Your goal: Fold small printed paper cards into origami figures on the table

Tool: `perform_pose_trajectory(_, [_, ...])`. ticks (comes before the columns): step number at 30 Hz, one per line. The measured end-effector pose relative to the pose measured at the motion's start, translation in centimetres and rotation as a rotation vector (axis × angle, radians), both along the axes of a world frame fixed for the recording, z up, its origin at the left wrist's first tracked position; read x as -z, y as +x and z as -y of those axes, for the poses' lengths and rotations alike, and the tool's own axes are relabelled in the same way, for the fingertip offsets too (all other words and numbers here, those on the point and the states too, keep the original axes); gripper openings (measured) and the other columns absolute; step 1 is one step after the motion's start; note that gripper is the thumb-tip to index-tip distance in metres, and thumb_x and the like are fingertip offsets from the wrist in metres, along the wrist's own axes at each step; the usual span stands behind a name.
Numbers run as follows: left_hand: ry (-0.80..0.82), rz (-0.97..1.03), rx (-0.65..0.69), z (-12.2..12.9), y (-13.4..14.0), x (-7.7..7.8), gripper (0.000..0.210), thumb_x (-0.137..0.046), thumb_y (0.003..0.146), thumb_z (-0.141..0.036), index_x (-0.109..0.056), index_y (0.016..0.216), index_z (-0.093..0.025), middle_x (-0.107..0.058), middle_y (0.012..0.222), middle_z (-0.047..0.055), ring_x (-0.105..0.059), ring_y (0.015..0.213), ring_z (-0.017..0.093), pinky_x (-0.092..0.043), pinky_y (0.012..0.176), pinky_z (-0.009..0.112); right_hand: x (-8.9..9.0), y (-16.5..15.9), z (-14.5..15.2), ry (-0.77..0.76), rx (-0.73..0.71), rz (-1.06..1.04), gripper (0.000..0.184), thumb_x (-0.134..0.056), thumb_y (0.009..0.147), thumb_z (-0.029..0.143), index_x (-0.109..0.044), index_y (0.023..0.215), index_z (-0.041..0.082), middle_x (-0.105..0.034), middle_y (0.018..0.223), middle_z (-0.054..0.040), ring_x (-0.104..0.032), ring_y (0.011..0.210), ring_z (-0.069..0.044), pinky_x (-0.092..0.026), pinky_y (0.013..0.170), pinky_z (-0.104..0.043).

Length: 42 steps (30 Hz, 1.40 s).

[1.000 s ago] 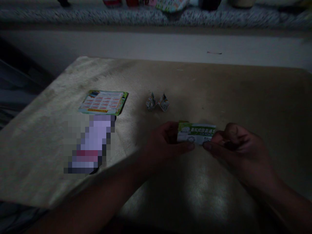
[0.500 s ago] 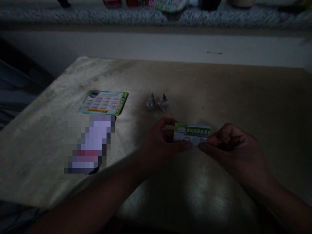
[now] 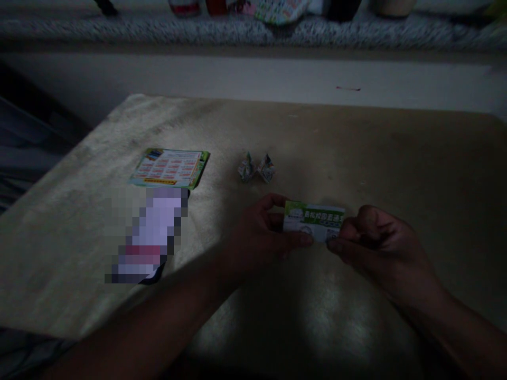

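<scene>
A small green and white printed piece of paper (image 3: 315, 220), apparently folded, is held up between both hands above the table. My left hand (image 3: 271, 227) pinches its left end, thumb along the lower front and fingers behind. At its lower right corner, my right hand (image 3: 376, 243) grips the paper between thumb and curled fingers. Beyond the hands stands a small folded paper figure (image 3: 256, 168) with two pointed parts. A stack of printed sheets (image 3: 170, 168) in green, white and red lies to the left.
Below the printed sheets lies a phone (image 3: 152, 232) with a blurred-out screen. The pale table (image 3: 99, 184) meets a white wall (image 3: 237, 74) at the back. Above it, a speckled stone ledge (image 3: 138, 29) carries several items, among them a patterned packet (image 3: 281, 10).
The paper is tilted slightly differently, so a bit more of its lower printed face shows. Both hands keep their hold, and the other things stay in place.
</scene>
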<state>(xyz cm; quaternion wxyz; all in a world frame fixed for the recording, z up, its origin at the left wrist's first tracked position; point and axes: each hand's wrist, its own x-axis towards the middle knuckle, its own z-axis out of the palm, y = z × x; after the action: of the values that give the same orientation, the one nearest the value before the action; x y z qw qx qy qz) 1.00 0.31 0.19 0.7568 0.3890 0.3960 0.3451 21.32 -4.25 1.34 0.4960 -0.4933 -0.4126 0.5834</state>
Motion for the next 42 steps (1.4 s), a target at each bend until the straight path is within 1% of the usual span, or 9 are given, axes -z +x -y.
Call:
perform_pose_trajectory(6, [-0.010,-0.049,-0.022,-0.1,0.1,-0.1,0.055,-0.093,0.059,-0.018,-0.055,0.099,-0.018,-0.077,0.076,0.000,-0.056,0.042,0.007,-0.043,0.038,0.016,1.1,0.3,-0.4,0.030,0.006,-0.001,0.039,-0.085,0.072,0.012,-0.048,0.072,0.022,-0.063,0.063,0.0061,-0.053,0.054,-0.008,-0.045,0.050,-0.019])
perform_pose_trajectory(10, [0.018,-0.091,-0.042,0.1,0.0,0.3,0.060,-0.093,0.058,-0.017,-0.057,0.106,-0.019,-0.078,0.080,0.001,-0.063,0.048,0.010,-0.044,0.040,0.017,1.9,0.1,-0.6,0.000,-0.035,0.001,0.029,-0.085,0.075,0.015,-0.058,0.079,0.022,-0.063,0.063,0.0063,-0.055,0.056,-0.008,-0.048,0.054,-0.021])
perform_pose_trajectory(13, [0.015,-0.060,-0.035,0.1,0.0,0.6,0.060,-0.093,0.060,-0.017,-0.058,0.108,-0.020,-0.080,0.085,0.003,-0.072,0.062,0.015,-0.052,0.051,0.020,1.7,0.0,-0.6,-0.034,-0.050,-0.050,0.030,-0.086,0.072,0.015,-0.057,0.074,0.022,-0.062,0.061,0.0062,-0.055,0.054,-0.009,-0.047,0.052,-0.021])
perform_pose_trajectory(17, [-0.007,0.024,-0.018,0.0,0.0,0.8,0.058,-0.092,0.062,-0.015,-0.056,0.108,-0.020,-0.080,0.088,0.004,-0.076,0.074,0.018,-0.059,0.067,0.026,1.0,-0.1,-0.5,-0.062,-0.061,-0.088,0.034,-0.088,0.068,0.014,-0.055,0.070,0.022,-0.059,0.061,0.0068,-0.051,0.049,-0.008,-0.042,0.044,-0.019])
perform_pose_trajectory(25, [0.051,0.020,0.005,0.1,0.1,0.6,0.056,-0.093,0.059,-0.013,-0.062,0.105,-0.018,-0.076,0.090,0.001,-0.074,0.078,0.016,-0.059,0.071,0.024,0.8,-0.5,-0.6,0.026,-0.070,-0.009,0.036,-0.087,0.067,0.008,-0.055,0.074,0.023,-0.060,0.060,0.0078,-0.056,0.052,-0.008,-0.047,0.050,-0.019])
perform_pose_trajectory(34, [0.148,-0.057,0.007,0.5,0.2,0.9,0.053,-0.090,0.064,-0.016,-0.064,0.109,-0.021,-0.073,0.092,0.001,-0.071,0.080,0.015,-0.056,0.070,0.022,1.0,-0.4,0.2,0.142,-0.058,0.239,0.030,-0.085,0.073,0.018,-0.055,0.076,0.024,-0.056,0.060,0.0062,-0.051,0.050,-0.009,-0.043,0.044,-0.021])
perform_pose_trajectory(37, [0.323,-0.125,-0.018,0.2,-0.3,0.7,0.051,-0.088,0.069,-0.019,-0.062,0.113,-0.022,-0.073,0.097,0.002,-0.071,0.086,0.017,-0.056,0.076,0.027,1.2,-0.3,0.3,0.182,-0.033,0.352,0.028,-0.083,0.075,0.018,-0.056,0.078,0.024,-0.057,0.061,0.0059,-0.050,0.049,-0.009,-0.043,0.044,-0.020])
perform_pose_trajectory(40, [0.763,-0.357,0.008,-0.3,-1.1,0.0,0.044,-0.084,0.073,-0.021,-0.066,0.114,-0.023,-0.071,0.112,0.007,-0.066,0.105,0.023,-0.052,0.095,0.035,1.5,-0.3,0.4,0.236,-0.065,0.440,0.024,-0.080,0.077,0.017,-0.057,0.080,0.024,-0.059,0.062,0.0055,-0.052,0.049,-0.009,-0.043,0.044,-0.021])
perform_pose_trajectory(42, [1.044,-0.499,0.108,-0.5,-1.6,-0.5,0.035,-0.081,0.077,-0.024,-0.070,0.111,-0.024,-0.066,0.125,0.009,-0.061,0.118,0.026,-0.047,0.103,0.039,1.6,-0.3,0.4,0.280,-0.106,0.498,0.022,-0.078,0.079,0.016,-0.058,0.080,0.024,-0.058,0.062,0.0056,-0.054,0.049,-0.009,-0.042,0.044,-0.021])
